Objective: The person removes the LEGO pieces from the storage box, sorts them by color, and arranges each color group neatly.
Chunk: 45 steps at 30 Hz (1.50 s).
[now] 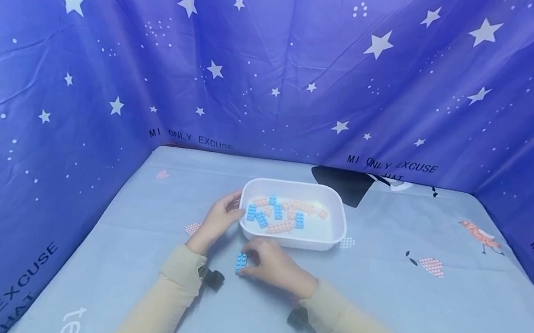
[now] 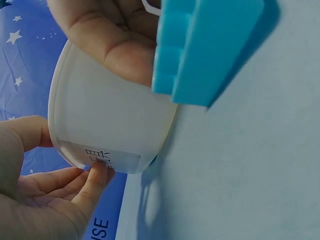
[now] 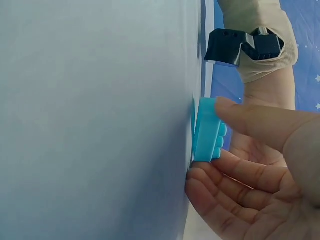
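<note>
My left hand (image 1: 216, 218) holds the left end of a white plastic tub (image 1: 298, 243), its thumb and fingers spread around the end wall. Inside the tub lie several blue toy bricks (image 1: 277, 212) and several pale pink bricks (image 1: 282, 227). In front of the tub, my right hand (image 1: 274, 263) pinches a blue studded brick (image 1: 240, 263) between thumb and fingers. The right wrist view has this brick (image 3: 205, 132) at the cloth, slightly tilted. Close up in the left wrist view, the brick (image 2: 215, 50) partly covers the tub's wall.
A pale blue patterned cloth (image 1: 379, 311) covers the table. Purple-blue star-printed curtains (image 1: 281, 42) stand around its back and sides. A black wrist camera mount (image 1: 213, 279) juts from the left cuff, and another mount (image 1: 298, 318) from the right cuff.
</note>
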{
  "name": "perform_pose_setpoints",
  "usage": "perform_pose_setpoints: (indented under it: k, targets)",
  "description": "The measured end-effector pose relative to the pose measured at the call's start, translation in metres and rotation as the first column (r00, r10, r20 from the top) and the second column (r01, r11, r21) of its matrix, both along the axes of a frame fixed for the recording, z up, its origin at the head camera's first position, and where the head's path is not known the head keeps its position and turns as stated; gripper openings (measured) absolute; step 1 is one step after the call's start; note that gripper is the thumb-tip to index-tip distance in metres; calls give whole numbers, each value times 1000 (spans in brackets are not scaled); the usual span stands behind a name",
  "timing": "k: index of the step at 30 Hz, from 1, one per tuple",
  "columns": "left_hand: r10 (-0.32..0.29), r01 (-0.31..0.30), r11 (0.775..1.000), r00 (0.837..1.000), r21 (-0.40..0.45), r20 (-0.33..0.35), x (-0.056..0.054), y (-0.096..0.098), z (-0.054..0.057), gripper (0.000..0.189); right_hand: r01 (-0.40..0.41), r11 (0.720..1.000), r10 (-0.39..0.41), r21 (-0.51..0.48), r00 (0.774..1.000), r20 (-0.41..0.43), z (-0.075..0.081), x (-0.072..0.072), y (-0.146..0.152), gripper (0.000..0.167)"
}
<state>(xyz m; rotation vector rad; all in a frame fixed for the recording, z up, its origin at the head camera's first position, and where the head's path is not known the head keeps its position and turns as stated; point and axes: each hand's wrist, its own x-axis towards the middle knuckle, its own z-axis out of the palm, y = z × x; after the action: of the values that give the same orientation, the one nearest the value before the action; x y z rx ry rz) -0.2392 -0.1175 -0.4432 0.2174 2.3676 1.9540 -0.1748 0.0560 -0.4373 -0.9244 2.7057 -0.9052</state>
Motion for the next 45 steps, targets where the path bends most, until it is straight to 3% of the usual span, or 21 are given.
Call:
perform_pose_setpoints:
  k: [3, 10, 12, 15, 20, 23, 29, 36, 41, 45]
  targets:
    - [-11, 11, 1000, 1000, 12, 4, 2, 1, 4, 57, 4, 1000, -4, 20, 1000, -5, 0, 0, 0, 41]
    - [-39, 40, 999, 999, -23, 32, 18, 3, 31, 57, 9, 997, -9, 75, 1000, 3, 2, 0, -3, 43]
    - [-42, 43, 999, 999, -24, 35, 18, 2, 32, 58, 12, 997, -13, 80, 1000, 9, 3, 0, -3, 45]
    - [-37, 37, 999, 999, -12, 31, 14, 2, 26, 58, 14, 997, -15, 78, 1000, 8, 3, 0, -3, 48]
    - [-14, 14, 1000, 1000, 4, 23, 2, 0, 6, 58, 6, 997, -7, 72, 1000, 7, 4, 1, -2, 54]
    - [-3, 3, 1000, 1000, -7, 9, 0, 1, 1, 58, 13, 997, -14, 81, 1000, 3, 7, 4, 1, 58]
    - [11, -11, 1000, 1000, -17, 15, -1, 2, 0, 57, 43, 992, -42, 119, 999, -13, 18, 15, 6, 65]
    - [2, -2, 1000, 1000, -8, -7, -1, 1, -1, 57, 27, 993, -23, 112, 999, -39, 27, 21, 7, 65]
    - [-2, 2, 1000, 1000, -4, -16, -1, 0, -2, 57, -22, 1000, 22, 10, 1000, -3, 36, 20, 10, 61]
    - [2, -2, 1000, 1000, -5, -6, 0, 2, 0, 57, -57, 995, 55, -78, 998, -26, 41, 14, 15, 53]
